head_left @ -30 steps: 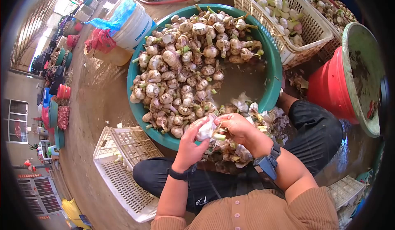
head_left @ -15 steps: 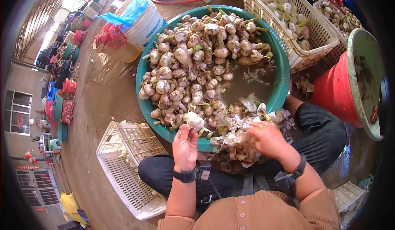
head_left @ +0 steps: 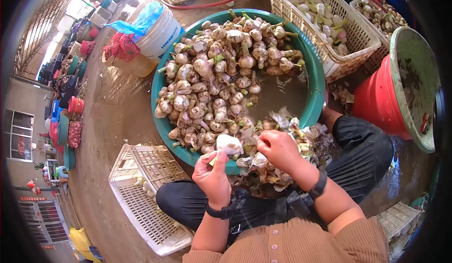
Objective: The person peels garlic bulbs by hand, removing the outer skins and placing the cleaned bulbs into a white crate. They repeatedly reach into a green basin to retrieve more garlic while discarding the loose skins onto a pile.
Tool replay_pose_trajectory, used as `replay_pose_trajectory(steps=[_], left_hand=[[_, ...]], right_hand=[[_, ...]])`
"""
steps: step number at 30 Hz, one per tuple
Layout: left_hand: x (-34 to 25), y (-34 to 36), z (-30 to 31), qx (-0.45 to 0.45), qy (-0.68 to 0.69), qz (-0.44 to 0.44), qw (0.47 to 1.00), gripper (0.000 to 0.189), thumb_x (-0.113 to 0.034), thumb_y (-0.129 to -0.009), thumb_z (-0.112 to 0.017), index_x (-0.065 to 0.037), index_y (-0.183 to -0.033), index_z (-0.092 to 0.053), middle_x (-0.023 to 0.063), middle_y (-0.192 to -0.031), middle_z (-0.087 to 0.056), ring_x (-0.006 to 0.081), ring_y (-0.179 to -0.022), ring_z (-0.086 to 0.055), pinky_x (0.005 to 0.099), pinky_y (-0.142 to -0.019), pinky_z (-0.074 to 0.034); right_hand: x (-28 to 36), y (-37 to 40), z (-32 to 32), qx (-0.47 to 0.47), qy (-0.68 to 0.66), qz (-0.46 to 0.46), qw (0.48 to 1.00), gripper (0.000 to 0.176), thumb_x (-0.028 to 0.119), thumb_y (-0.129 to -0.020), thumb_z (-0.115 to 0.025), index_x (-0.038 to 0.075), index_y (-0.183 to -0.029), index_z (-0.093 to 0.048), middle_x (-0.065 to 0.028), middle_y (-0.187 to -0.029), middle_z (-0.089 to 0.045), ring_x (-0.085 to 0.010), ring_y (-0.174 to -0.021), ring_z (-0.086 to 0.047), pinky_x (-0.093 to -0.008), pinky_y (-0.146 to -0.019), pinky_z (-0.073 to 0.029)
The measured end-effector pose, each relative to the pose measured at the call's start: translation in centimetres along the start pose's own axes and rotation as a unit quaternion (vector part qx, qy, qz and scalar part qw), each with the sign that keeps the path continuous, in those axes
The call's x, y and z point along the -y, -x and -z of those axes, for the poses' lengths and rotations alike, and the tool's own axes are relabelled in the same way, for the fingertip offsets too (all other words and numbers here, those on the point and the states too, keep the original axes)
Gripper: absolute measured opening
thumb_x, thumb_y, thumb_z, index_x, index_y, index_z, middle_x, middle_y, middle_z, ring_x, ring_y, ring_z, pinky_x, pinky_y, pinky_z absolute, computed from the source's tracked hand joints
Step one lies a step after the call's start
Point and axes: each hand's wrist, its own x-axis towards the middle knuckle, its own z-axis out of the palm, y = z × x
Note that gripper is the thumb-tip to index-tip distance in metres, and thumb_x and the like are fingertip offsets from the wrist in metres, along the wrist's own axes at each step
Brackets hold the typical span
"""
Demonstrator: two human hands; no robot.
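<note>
My left hand (head_left: pixel 214 180) grips a white garlic bulb (head_left: pixel 230 144) by its stem end, above the near edge of a green tub (head_left: pixel 316 86). To its right, my right hand (head_left: pixel 281 152) is curled with the fingers pressed together, a little apart from the bulb. Whatever those fingers may hold is hidden. Dirty, unpeeled garlic bulbs (head_left: pixel 202 86) fill most of the tub, with brownish water on its right side. Loose papery garlic skins (head_left: pixel 308 140) are heaped over the near rim, beneath and beside my right hand.
A white crate (head_left: pixel 155 230) with some pale garlic stands at lower left. Another crate (head_left: pixel 346 60) at upper right holds cleaned bulbs. A red bucket (head_left: pixel 376 100) leans at right, and a white bucket (head_left: pixel 157 32) stands at upper left. A red hose (head_left: pixel 221 3) crosses the back.
My right hand has moved left from the heap of skins toward the bulb. My left hand has shifted slightly right, and the bulb is now turned. The view has shifted slightly.
</note>
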Motion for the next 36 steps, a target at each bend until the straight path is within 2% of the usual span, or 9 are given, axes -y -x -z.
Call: replay_pose_trajectory(steps=[8,12,15,19,23,25,27,30,36], left_hand=[[1.3,0.5,-0.5,0.039,-0.227,-0.26,0.938,0.013,0.004,-0.072,-0.069,0.0,-0.078,-0.058,0.0047,-0.084,-0.058,0.0109,-0.076,-0.055,0.0232,-0.067,-0.045],[-0.2,-0.6,0.3,-0.032,0.107,0.136,0.984,0.011,-0.007,-0.079,-0.064,-0.006,-0.087,-0.056,0.0009,-0.074,-0.058,0.0093,-0.071,-0.057,0.023,-0.064,-0.05],[0.0,-2.3,2.4,-0.052,0.194,0.276,0.94,0.01,-0.014,-0.081,-0.062,-0.007,-0.087,-0.057,-0.0011,-0.072,-0.058,0.0074,-0.064,-0.055,0.0211,-0.06,-0.049],[1.3,-2.6,2.4,-0.027,0.184,0.319,0.93,0.015,-0.021,-0.084,-0.059,-0.007,-0.089,-0.058,-0.0016,-0.077,-0.059,0.0075,-0.063,-0.053,0.0235,-0.059,-0.049],[2.6,-0.7,1.1,0.15,0.025,0.098,0.984,0.05,-0.043,-0.091,-0.046,0.0,-0.117,-0.045,0.0069,-0.102,-0.055,0.0123,-0.081,-0.052,0.0262,-0.071,-0.045],[1.1,-1.3,0.3,0.088,0.043,0.066,0.993,0.054,-0.046,-0.091,-0.043,-0.001,-0.121,-0.042,0.0061,-0.106,-0.053,0.0113,-0.085,-0.049,0.0262,-0.076,-0.041],[0.9,-2.8,1.4,0.028,0.043,0.117,0.992,0.044,-0.039,-0.092,-0.043,-0.004,-0.119,-0.044,0.0049,-0.102,-0.054,0.0109,-0.085,-0.05,0.0262,-0.076,-0.041],[2.7,-4.0,1.5,-0.011,0.064,0.183,0.981,0.027,-0.027,-0.092,-0.048,-0.007,-0.11,-0.049,0.0031,-0.096,-0.057,0.0107,-0.082,-0.052,0.0253,-0.073,-0.043],[5.1,-5.2,-1.4,0.0,0.07,0.232,0.97,0.018,-0.017,-0.09,-0.051,-0.008,-0.105,-0.051,0.0019,-0.097,-0.056,0.0107,-0.083,-0.052,0.026,-0.074,-0.043]], right_hand=[[3.7,-0.3,-0.2,-0.058,-0.026,0.105,0.992,0.011,0.013,-0.071,-0.059,0.003,-0.066,-0.056,-0.0128,-0.065,-0.056,-0.0317,-0.062,-0.056,-0.0397,-0.057,-0.046],[-0.5,0.6,0.4,-0.015,0.026,0.006,1.0,0.014,0.017,-0.07,-0.059,0.004,-0.065,-0.057,-0.0136,-0.065,-0.057,-0.0328,-0.063,-0.057,-0.0426,-0.058,-0.046],[-0.5,2.8,1.1,0.329,0.199,0.027,0.923,0.027,0.032,-0.069,-0.062,0.006,-0.073,-0.066,-0.0147,-0.076,-0.064,-0.031,-0.074,-0.063,-0.0437,-0.065,-0.05],[2.2,1.4,0.5,0.09,-0.131,-0.048,0.986,0.049,0.036,-0.076,-0.066,0.007,-0.113,-0.054,-0.0147,-0.095,-0.061,-0.026,-0.076,-0.061,-0.0364,-0.066,-0.049],[0.2,-2.8,-2.2,0.186,-0.547,-0.287,0.764,0.049,0.04,-0.089,-0.05,0.004,-0.122,-0.042,-0.0142,-0.107,-0.056,-0.0223,-0.083,-0.058,-0.032,-0.065,-0.051],[-4.4,-7.2,0.4,0.143,-0.787,-0.112,0.589,0.052,0.05,-0.09,-0.04,0.003,-0.114,-0.045,-0.0164,-0.101,-0.058,-0.0271,-0.089,-0.06,-0.0349,-0.068,-0.052],[-1.8,-11.0,6.5,-0.095,-0.803,-0.091,0.581,0.066,0.059,-0.087,-0.036,0.001,-0.115,-0.048,-0.0208,-0.106,-0.056,-0.0288,-0.097,-0.057,-0.0388,-0.078,-0.049],[-8.9,-17.3,1.0,-0.258,-0.653,-0.226,0.675,0.063,0.053,-0.086,-0.045,-0.003,-0.116,-0.049,-0.0234,-0.114,-0.054,-0.0321,-0.107,-0.051,-0.0414,-0.092,-0.039],[-13.0,-20.7,-9.8,-0.028,-0.256,-0.334,0.907,0.034,0.024,-0.081,-0.061,0.002,-0.107,-0.058,-0.0134,-0.102,-0.059,-0.0203,-0.09,-0.054,-0.0355,-0.08,-0.043]])
